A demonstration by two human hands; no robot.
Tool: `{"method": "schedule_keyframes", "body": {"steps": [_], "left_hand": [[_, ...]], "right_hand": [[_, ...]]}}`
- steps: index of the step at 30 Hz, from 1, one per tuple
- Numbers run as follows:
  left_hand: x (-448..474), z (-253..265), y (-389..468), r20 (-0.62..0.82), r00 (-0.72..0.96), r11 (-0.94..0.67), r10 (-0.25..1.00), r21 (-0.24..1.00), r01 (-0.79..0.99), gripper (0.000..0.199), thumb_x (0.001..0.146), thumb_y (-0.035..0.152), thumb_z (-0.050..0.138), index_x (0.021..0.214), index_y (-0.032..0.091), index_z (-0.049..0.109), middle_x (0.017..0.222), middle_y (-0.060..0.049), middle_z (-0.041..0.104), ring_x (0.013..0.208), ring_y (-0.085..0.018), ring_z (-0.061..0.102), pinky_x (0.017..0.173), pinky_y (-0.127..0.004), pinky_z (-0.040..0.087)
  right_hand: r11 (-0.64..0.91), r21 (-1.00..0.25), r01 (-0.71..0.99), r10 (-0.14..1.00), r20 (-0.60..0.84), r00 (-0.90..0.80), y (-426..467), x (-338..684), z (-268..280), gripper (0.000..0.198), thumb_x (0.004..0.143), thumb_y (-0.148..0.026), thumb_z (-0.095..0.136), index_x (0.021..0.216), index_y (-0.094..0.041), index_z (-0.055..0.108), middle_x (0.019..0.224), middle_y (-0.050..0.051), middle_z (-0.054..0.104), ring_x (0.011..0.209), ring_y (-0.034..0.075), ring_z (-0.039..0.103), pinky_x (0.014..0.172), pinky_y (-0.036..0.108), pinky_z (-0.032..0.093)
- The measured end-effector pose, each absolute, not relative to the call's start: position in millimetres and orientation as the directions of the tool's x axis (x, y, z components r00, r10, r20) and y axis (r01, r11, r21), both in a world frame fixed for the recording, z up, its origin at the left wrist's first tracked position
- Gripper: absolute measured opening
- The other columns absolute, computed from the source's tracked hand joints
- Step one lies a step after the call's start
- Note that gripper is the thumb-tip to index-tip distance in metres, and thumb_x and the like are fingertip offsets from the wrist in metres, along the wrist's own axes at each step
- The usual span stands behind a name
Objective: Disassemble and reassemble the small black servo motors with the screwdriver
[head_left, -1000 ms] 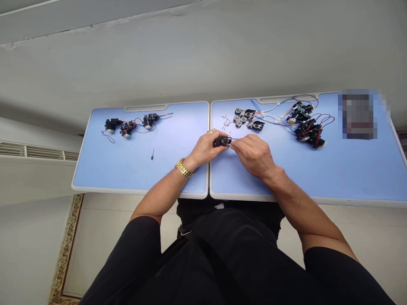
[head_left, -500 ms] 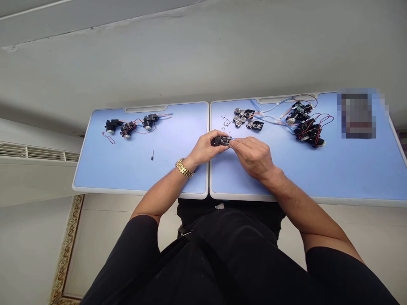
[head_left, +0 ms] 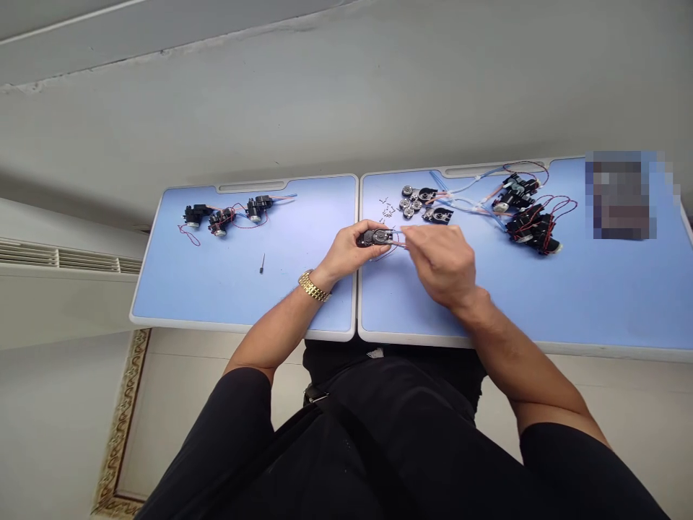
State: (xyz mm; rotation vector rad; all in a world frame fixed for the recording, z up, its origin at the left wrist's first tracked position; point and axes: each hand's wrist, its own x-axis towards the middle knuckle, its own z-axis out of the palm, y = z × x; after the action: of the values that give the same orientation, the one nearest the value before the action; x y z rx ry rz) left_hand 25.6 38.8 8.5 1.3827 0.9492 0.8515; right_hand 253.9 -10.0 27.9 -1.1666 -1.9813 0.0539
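Note:
My left hand [head_left: 349, 249] is closed around a small black motor unit [head_left: 377, 237] with a round metal-coloured part on its face, held above the table near the seam. Blue wire [head_left: 397, 232] runs from the unit's right end to the fingertips of my right hand [head_left: 441, 260], which are pinched together on it. Thin red wires [head_left: 399, 245] hang below the blue one. Just beyond the unit lie several tiny screws [head_left: 388, 210]. Round metal parts [head_left: 410, 204] and a black housing piece [head_left: 438, 216] rest to their right.
Wired black assemblies [head_left: 533, 230] lie at the right, joined to blue and orange wires. On the left table are more black units [head_left: 219, 221] and a small screwdriver [head_left: 262, 264]. A blurred-out object [head_left: 622, 195] sits at the far right. The wall borders the tables behind.
My right hand has moved slightly right, away from the unit, and the blue and red wires now show between them. My left hand keeps its hold. The view has shifted slightly.

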Motion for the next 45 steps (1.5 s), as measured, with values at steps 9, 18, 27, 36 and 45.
{"method": "schedule_keyframes", "body": {"steps": [9,18,27,36,45], "left_hand": [[27.3,16.9,34.9,-0.017,0.432,0.005,0.902,1.000,0.028,0.046,0.087,0.056,0.094,0.112,0.021,0.078,0.086,-0.001,0.073,0.071,-0.013,0.065,0.068,-0.029,0.056],[30.2,14.9,32.5,0.017,0.381,-0.032,0.925,0.999,0.033,0.044,0.081,0.055,0.098,0.104,0.021,0.081,0.089,-0.001,0.076,0.072,-0.013,0.065,0.069,-0.029,0.055],[31.3,17.6,28.8,0.085,0.485,-0.170,0.870,0.976,0.135,0.049,0.085,0.055,0.096,0.117,0.022,0.078,0.111,-0.007,0.079,0.096,-0.019,0.073,0.085,-0.033,0.060],[29.9,11.4,29.5,0.162,0.530,-0.282,0.832,0.947,0.153,0.037,0.092,0.045,0.089,0.120,0.023,0.075,0.108,-0.005,0.077,0.093,-0.018,0.072,0.084,-0.034,0.059],[30.7,10.7,29.2,0.242,0.526,-0.355,0.815,0.927,0.123,0.032,0.093,0.040,0.090,0.119,0.025,0.077,0.109,-0.005,0.077,0.096,-0.019,0.072,0.088,-0.037,0.058]], "right_hand": [[0.400,-0.792,0.461,0.912,0.392,-0.118,3.1,264.6,29.4,0.041,0.112,-0.056,0.060,0.134,-0.026,0.079,0.119,0.009,0.087,0.104,0.028,0.082,0.096,0.047,0.063],[-0.009,-0.992,0.122,0.959,-0.043,-0.279,3.2,258.3,39.5,0.055,0.094,-0.078,0.076,0.098,-0.024,0.081,0.080,0.003,0.079,0.072,0.020,0.075,0.076,0.037,0.063],[-0.147,-0.989,0.021,0.969,-0.149,-0.199,4.6,253.1,42.9,0.060,0.073,-0.079,0.093,0.079,-0.022,0.073,0.065,0.002,0.074,0.060,0.018,0.071,0.064,0.033,0.060],[-0.148,-0.989,0.022,0.966,-0.150,-0.211,6.2,259.6,45.3,0.058,0.071,-0.074,0.098,0.080,-0.022,0.075,0.065,0.001,0.074,0.061,0.017,0.070,0.062,0.032,0.056],[-0.150,-0.988,-0.016,0.962,-0.143,-0.235,6.6,259.0,43.6,0.060,0.070,-0.076,0.098,0.078,-0.023,0.071,0.063,0.001,0.073,0.058,0.016,0.066,0.058,0.031,0.052]]}}
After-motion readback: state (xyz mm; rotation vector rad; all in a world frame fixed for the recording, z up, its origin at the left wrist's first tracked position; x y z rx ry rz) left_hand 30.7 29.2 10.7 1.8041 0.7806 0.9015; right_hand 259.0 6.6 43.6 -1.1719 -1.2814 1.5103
